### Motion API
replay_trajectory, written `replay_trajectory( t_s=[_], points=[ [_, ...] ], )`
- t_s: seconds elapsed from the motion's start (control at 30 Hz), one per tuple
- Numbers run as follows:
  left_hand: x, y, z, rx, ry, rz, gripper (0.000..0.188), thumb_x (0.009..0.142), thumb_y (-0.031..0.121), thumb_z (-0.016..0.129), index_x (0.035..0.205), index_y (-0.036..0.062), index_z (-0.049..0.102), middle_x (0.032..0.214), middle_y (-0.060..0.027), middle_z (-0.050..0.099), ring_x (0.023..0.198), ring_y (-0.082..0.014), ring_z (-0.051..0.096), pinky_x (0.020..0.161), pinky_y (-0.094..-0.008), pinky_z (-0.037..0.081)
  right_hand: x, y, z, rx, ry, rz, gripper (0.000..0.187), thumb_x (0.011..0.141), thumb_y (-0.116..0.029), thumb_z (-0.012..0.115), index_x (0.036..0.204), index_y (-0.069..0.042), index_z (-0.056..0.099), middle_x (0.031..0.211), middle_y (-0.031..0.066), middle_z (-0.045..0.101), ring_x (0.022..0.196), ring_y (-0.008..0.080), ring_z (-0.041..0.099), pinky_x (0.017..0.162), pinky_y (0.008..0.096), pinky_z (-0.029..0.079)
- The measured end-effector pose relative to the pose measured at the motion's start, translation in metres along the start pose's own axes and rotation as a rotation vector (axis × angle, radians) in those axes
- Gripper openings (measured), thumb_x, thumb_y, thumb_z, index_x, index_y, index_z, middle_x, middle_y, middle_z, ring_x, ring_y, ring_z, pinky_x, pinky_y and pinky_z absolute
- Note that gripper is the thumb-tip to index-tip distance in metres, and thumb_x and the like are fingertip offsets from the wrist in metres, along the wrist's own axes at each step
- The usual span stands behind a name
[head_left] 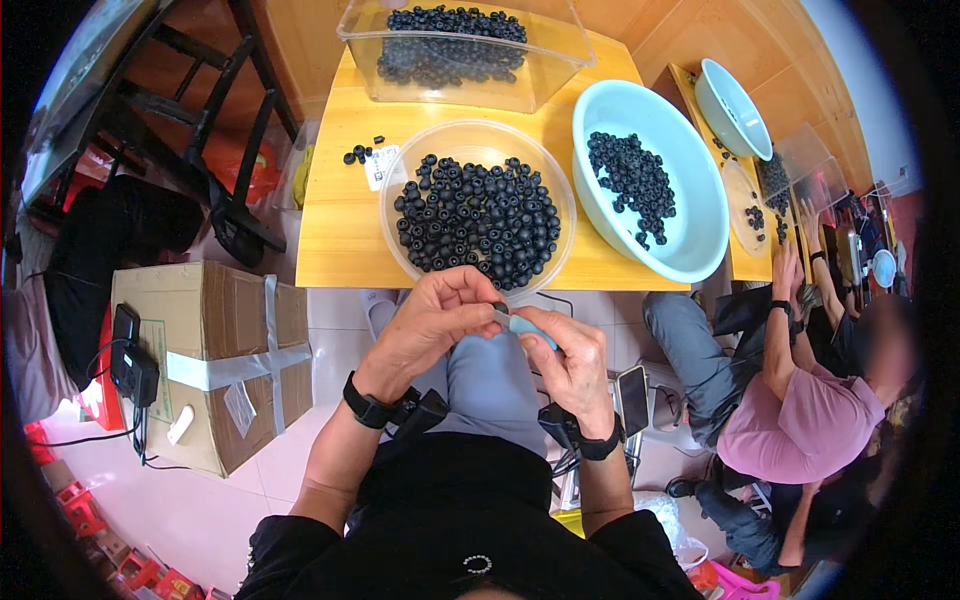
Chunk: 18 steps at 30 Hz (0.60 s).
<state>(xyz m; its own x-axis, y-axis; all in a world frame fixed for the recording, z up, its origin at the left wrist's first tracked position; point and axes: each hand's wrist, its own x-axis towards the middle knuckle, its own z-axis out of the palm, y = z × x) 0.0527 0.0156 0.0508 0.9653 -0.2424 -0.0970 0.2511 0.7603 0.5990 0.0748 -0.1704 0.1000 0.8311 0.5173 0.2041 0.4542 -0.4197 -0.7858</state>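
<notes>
Just in front of the table edge, my left hand pinches a small black ring-like part between thumb and fingertips. My right hand is closed around the light-blue handle of a small knife. Its short blade meets the black part at my left fingertips; the exact contact is too small to make out. Right beyond my hands lies a round, shallow clear tray, which holds many black parts of the same kind.
On the wooden table, a light-blue basin and a clear plastic bin hold more black parts. A few loose parts lie beside a white label. A taped cardboard box stands left. Another person works at right.
</notes>
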Motion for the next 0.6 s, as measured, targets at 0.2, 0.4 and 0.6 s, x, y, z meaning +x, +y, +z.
replay_trajectory(
  t_s=[0.2,0.4,0.6],
  points=[
    [-0.004,0.006,0.006,-0.050,-0.059,-0.007,0.012,0.078,0.002,0.067,0.088,0.0015,0.059,0.085,-0.0089,0.064,0.071,-0.0116,0.061,0.066,-0.0237,0.050,0.005,0.013,-0.001,-0.162,0.137,-0.070,0.017,0.085,-0.013,0.058,0.095,-0.001,0.066,0.077,0.0138,0.066,0.055,0.0237,0.062,0.051,0.0314,0.047],
    [-0.009,0.006,0.012,-0.069,-0.098,-0.038,0.013,0.079,0.003,0.067,0.089,0.0022,0.058,0.089,-0.0094,0.064,0.072,-0.0121,0.061,0.068,-0.0240,0.051,-0.004,0.018,-0.027,-0.036,0.187,0.198,0.024,0.087,-0.016,0.057,0.097,0.004,0.063,0.072,0.0133,0.064,0.064,0.0161,0.061,0.059,0.0283,0.047],
    [-0.007,-0.001,0.012,-0.022,-0.029,-0.094,0.014,0.080,0.002,0.066,0.091,0.0035,0.058,0.088,-0.0070,0.064,0.074,-0.0117,0.061,0.069,-0.0234,0.051,-0.002,-0.005,-0.014,0.188,0.032,0.198,0.025,0.073,-0.007,0.070,0.096,0.002,0.064,0.075,0.0065,0.063,0.059,0.0091,0.055,0.055,0.0237,0.044]
  ],
)
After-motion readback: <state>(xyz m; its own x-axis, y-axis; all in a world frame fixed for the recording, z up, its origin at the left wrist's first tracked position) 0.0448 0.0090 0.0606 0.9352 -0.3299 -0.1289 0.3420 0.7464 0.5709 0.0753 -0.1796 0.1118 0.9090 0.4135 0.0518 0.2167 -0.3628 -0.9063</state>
